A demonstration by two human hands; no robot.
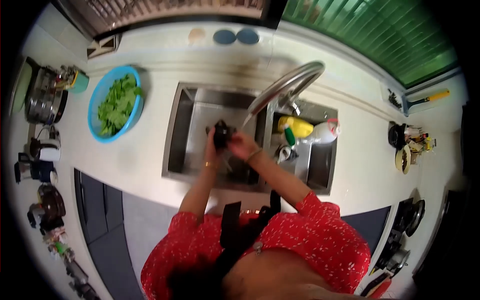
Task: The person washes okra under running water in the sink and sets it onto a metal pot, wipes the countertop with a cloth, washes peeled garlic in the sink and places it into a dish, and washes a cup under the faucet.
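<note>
Over the large sink basin, a small dark object is held between my two hands; what it is I cannot make out. My left hand is closed on its left side. From the right, my right hand grips it with bent fingers. Just to the right of the hands hangs the spout end of the curved metal faucet. Water on the object cannot be made out.
Leafy greens fill a blue basin on the left counter. The smaller sink compartment holds a yellow bottle and a white bottle. Pots stand far left; a small bowl stands far right.
</note>
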